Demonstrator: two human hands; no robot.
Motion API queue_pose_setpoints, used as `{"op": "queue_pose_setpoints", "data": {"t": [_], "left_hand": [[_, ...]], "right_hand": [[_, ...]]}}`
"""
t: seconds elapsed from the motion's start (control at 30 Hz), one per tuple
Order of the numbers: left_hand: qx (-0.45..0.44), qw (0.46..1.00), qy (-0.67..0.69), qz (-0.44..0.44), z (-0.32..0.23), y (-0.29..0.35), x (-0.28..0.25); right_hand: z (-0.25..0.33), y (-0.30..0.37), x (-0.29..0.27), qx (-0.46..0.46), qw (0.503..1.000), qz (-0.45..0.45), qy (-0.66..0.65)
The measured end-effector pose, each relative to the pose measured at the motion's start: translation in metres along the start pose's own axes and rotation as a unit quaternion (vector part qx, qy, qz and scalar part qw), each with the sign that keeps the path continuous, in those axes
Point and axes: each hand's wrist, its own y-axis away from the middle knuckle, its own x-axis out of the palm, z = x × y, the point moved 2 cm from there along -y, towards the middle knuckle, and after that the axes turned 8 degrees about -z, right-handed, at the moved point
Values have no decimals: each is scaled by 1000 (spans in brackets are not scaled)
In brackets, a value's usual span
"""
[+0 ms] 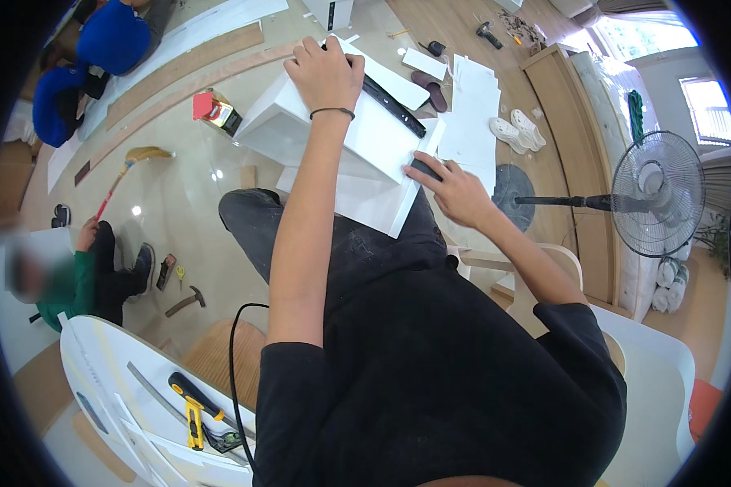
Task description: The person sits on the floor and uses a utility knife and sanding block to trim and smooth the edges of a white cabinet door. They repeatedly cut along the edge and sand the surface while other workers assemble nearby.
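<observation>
Tiled floor [188,235] Frames Two-Handed Hold on a Black Rail [394,107]

Beyond the fingers of a seated worker, a straw broom [146,152] stands well to the left and a fan [658,195] well to the right. A white box [374,150] rests tilted over dark trousers [365,253], below the left fingers and left of the right ones. The left hand [325,73] curls closed over the rail's far end; the right hand [461,196] pinches a dark piece [425,168] at the box's edge, its kind unclear. The rail's long axis slants from beneath the left fingers toward the right, its near end stopping just short of them. The step appears to be lining the rail along the panel; the next move likely calls for a firm brace from the right fingers.
</observation>
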Motion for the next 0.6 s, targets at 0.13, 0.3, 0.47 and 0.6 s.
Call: {"op": "queue_pose_setpoints", "data": {"t": [0.13,0.3,0.47,0.6], "left_hand": [[11,1000,14,-19,2,0,-1],[-11,1000,19,-1,-1,0,1],[-47,996,27,77,-1,0,-1],[-41,998,29,38,-3,-1,-6]], "right_hand": [[4,-5,-11,67,991,-89,70],[22,3,-11,-24,998,23,45],[23,6,-16,37,996,-16,78],[32,4,-17,15,998,23,63]]}}
